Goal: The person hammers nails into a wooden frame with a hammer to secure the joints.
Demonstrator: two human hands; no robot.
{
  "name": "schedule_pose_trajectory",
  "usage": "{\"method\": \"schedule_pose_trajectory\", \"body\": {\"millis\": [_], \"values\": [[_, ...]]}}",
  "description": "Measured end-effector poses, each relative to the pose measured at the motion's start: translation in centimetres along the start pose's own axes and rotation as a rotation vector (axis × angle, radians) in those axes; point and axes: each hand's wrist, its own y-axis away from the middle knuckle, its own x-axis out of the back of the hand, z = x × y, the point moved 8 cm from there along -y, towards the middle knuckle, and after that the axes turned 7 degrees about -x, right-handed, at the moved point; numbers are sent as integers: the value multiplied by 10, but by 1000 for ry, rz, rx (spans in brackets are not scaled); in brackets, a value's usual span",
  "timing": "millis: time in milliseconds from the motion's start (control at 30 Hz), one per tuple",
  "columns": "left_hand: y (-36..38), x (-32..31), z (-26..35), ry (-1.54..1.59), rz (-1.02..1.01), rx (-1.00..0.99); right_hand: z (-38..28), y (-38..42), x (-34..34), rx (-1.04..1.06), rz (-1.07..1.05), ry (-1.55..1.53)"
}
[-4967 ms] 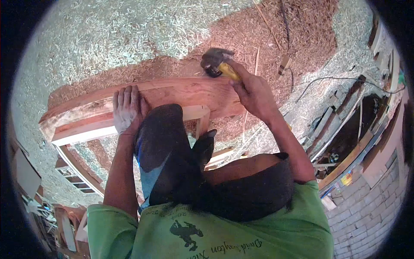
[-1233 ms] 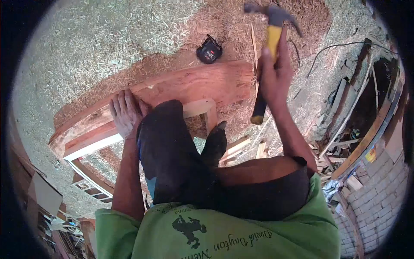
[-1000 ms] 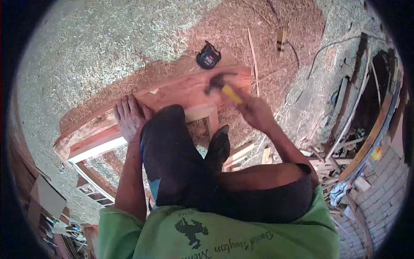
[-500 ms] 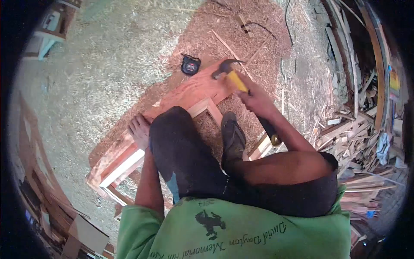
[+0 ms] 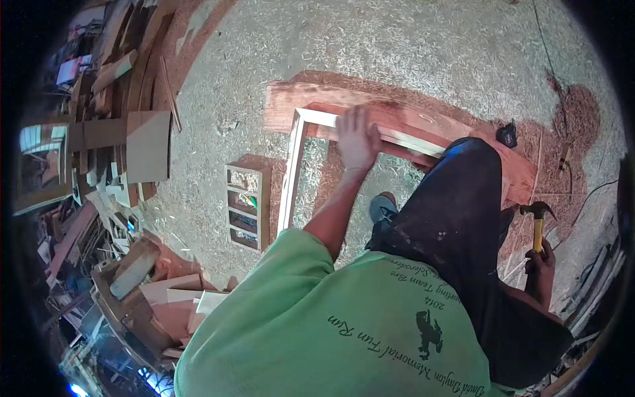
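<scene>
My left hand [image 5: 358, 140] lies with its fingers spread on the top rail of a pale wooden frame [image 5: 289, 178]. That rail rests along a reddish plank [image 5: 281, 106] on the floor. At the right, my right hand [image 5: 542, 261] is wrapped round the yellow handle of a claw hammer [image 5: 538, 233], its head up, near the plank's right end. A black tape measure [image 5: 507, 134] sits by the far edge of the plank. My knee hides part of the frame and plank.
Left of the frame stands a small wooden box with compartments [image 5: 264, 208]. Boards and offcuts [image 5: 149, 145] are piled at the left, with more scraps [image 5: 175, 298] at the lower left. A dark cable [image 5: 585, 198] runs over the floor at the right.
The view has swung to the left, showing the frame's far corner and the compartment box. My left hand has moved onto the frame's rail. The hammer is now farther from the plank.
</scene>
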Motion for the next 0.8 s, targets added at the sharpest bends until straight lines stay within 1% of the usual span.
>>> {"method": "schedule_pose_trajectory", "body": {"millis": [33,100,133,167,200,233,267,300,333,367,400,500,600,667,700,767,800], "values": [[14,4,-24,-141,-30,11,-9,2,-2,15,-12,72],[20,12,-36,-114,-171,-138,-29,10,5,31,-3,213],[22,16,-40,-78,-176,-131,-34,17,9,56,-13,218],[23,14,-41,-22,-183,-142,-44,32,6,48,58,174],[25,8,-46,43,-163,-130,-36,33,18,84,156,154],[23,7,-45,26,-149,-152,-53,50,11,83,149,135],[22,9,-45,-28,-179,-120,-58,55,16,120,113,137],[19,14,-37,-71,-191,-144,-59,65,21,154,194,79],[20,8,-42,-124,-286,-94,-70,74,19,204,179,68],[21,3,-46,-167,-307,-101,-77,81,16,247,155,60],[20,4,-43,-164,-353,-80,-78,85,16,238,168,19],[19,7,-35,-202,-349,-109,-59,51,32,212,188,-25],[16,7,-39,-195,-412,-95,-46,34,42,-5,299,361],[10,11,-38,-166,-486,-58,-44,29,41,72,422,684],[4,11,-38,-219,-504,-105,-43,24,40,101,475,847],[-8,-11,-76,96,-673,69,-35,1,45,97,419,912],[-23,-9,-71,183,-615,164,-28,-15,47,106,381,960]]}}
